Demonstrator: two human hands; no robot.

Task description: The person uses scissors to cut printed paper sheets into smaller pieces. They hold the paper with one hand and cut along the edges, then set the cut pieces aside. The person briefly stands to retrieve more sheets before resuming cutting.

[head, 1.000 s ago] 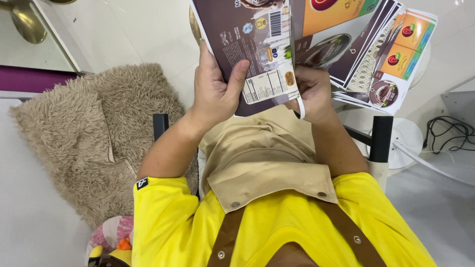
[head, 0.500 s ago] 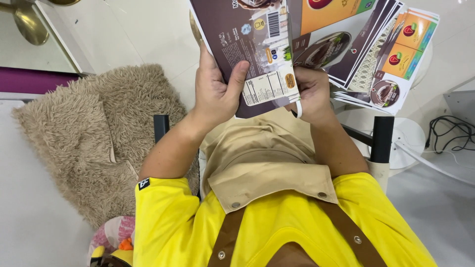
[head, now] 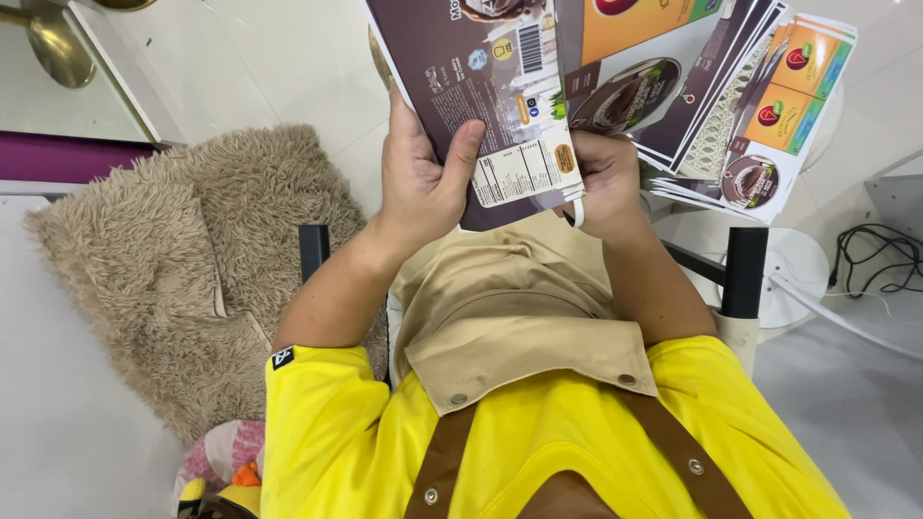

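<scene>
while the left hand (head: 423, 178) grips a flat dark-brown printed cardboard carton blank (head: 481, 96) with its thumb (head: 460, 154) pressed over the lower edge and its fingers curled behind, the right hand (head: 601, 183) closes on the same blank just right of that thumb. beyond the right hand's fingers lies a fanned stack of brown-and-orange printed carton blanks (head: 750, 115), and left of the left hand's fingers a shaggy beige rug (head: 192, 250) covers the floor.

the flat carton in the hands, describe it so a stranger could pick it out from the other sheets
Above the tan apron, both hands meet at a dark brown flat carton. The left hand thumbs its white label panel. Unlike the fanned stack beside it, it's lifted and mostly brown.
</scene>
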